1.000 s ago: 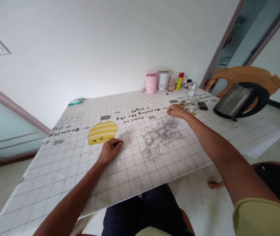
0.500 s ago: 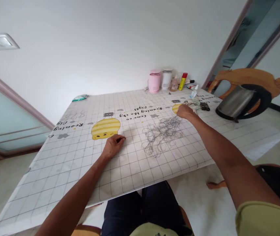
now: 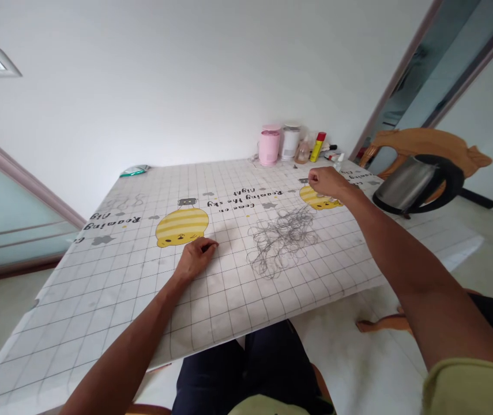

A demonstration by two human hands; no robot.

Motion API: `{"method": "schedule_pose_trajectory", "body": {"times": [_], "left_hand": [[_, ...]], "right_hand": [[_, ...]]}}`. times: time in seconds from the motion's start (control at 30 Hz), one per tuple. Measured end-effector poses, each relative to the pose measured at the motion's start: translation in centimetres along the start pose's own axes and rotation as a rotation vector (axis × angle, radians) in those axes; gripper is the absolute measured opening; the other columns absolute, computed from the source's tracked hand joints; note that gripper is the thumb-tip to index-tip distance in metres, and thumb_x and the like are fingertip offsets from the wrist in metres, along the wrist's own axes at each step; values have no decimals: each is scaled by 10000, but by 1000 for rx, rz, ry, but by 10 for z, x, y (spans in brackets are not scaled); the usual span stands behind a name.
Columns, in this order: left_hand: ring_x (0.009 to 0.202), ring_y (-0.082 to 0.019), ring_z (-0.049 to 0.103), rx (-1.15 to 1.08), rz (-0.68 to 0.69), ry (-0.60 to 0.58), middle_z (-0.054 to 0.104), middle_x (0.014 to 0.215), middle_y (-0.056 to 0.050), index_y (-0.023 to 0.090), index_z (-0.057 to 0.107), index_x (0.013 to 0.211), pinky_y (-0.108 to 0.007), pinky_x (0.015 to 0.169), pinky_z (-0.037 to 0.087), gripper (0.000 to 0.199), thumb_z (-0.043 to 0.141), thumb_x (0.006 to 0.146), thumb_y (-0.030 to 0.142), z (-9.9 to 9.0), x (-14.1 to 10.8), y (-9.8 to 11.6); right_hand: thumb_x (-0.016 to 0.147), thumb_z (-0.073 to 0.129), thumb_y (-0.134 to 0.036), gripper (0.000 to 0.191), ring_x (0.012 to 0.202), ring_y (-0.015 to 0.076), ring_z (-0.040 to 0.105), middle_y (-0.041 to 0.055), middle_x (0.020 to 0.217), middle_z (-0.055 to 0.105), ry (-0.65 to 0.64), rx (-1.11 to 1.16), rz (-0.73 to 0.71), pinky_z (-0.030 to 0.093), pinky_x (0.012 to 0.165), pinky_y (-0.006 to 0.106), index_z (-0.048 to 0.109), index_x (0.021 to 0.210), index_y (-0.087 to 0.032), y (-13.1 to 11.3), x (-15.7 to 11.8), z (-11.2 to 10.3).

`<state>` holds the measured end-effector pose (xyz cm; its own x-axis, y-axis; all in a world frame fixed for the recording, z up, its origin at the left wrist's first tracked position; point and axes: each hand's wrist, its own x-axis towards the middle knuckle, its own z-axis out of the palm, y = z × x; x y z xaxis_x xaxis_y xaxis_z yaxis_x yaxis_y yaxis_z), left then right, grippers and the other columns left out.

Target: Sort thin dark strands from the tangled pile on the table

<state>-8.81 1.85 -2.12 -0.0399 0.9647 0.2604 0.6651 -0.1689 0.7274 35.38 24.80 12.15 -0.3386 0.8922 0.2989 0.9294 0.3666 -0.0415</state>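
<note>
A loose tangle of thin dark strands [image 3: 283, 239] lies on the white checked tablecloth [image 3: 224, 294]. To its left, my left hand [image 3: 195, 258] rests on the cloth by a printed yellow bear balloon, thumb and fingers pinched together. Anything between those fingertips is too fine to make out. Beyond the tangle, at the far right, my right hand [image 3: 326, 181] is closed and held above the cloth; what it grips, if anything, cannot be seen. A fainter bunch of strands [image 3: 123, 203] lies toward the table's left end.
Against the wall stand a pink canister [image 3: 269, 145], a white canister [image 3: 290, 142], a clear bottle [image 3: 302, 151] and a yellow can with red cap [image 3: 317, 147]. A steel kettle [image 3: 406, 185] is at the right, before a wooden chair [image 3: 432, 141]. A green packet [image 3: 135, 170] lies back left.
My right hand has risen and moved slightly farther back, uncovering more of the right-hand printed balloon. My left hand stays in place, still pinched. The view has shifted slightly.
</note>
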Motion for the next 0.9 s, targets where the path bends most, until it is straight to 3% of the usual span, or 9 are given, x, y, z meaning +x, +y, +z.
{"method": "schedule_pose_trajectory", "body": {"times": [0.17,0.27,0.37,0.47,0.53,0.63,0.73,0.8,0.9], "left_hand": [[904,-259,741,-19,15,2,817,978,-78,214,817,939,-367,836,584,242,630,927,367,1,1,-4],[891,-252,738,-45,34,85,808,963,-80,213,806,945,-371,837,588,248,625,942,383,3,-1,-5],[819,-224,720,-115,41,219,780,927,-84,201,797,972,-346,775,593,293,630,977,441,2,-4,10],[777,-193,723,-269,29,237,770,991,-95,188,805,1072,-299,681,582,380,662,1004,533,0,-1,44],[739,-188,716,-427,-69,245,772,965,-107,167,796,1204,-273,588,552,476,704,991,582,-1,6,68],[584,-143,622,-597,-183,286,756,830,-88,125,769,1329,-263,518,513,591,751,968,594,-2,22,89],[714,-159,683,-732,-161,439,784,1065,-142,134,815,1216,-248,508,515,485,779,954,541,-5,31,91],[792,-167,700,-779,-128,528,764,1211,-152,149,838,1105,-237,498,507,393,781,949,506,-8,30,87],[771,-158,680,-782,-117,595,763,1170,-135,160,843,1047,-230,488,488,340,783,941,477,-14,24,83]], "right_hand": [[849,685,-140,53,911,282,693,132,916,773,130,-15,22,476,756,331,707,816,-177,-4,-4,-26],[878,711,-198,91,820,272,730,100,768,735,228,361,183,521,683,318,686,794,-176,-26,-5,-32],[866,790,-269,201,700,237,754,74,736,720,237,1031,333,523,544,274,640,763,-183,-71,-9,-20],[795,894,-307,271,756,237,793,73,783,749,199,1540,279,562,543,251,655,769,-184,-133,-17,5],[744,941,-318,292,792,237,802,79,814,764,148,1748,235,595,588,261,686,782,-179,-178,-26,22],[705,978,-347,324,826,235,801,84,866,780,76,1946,214,625,662,288,716,805,-184,-242,-40,41],[713,976,-386,324,854,239,790,79,925,785,15,2016,241,605,642,294,743,834,-197,-289,-54,53],[728,965,-403,313,837,221,763,73,932,776,-14,2005,269,556,586,270,762,848,-198,-310,-62,60],[756,942,-421,296,816,196,715,67,942,762,-35,1962,281,499,552,252,776,861,-200,-325,-72,70]]}}
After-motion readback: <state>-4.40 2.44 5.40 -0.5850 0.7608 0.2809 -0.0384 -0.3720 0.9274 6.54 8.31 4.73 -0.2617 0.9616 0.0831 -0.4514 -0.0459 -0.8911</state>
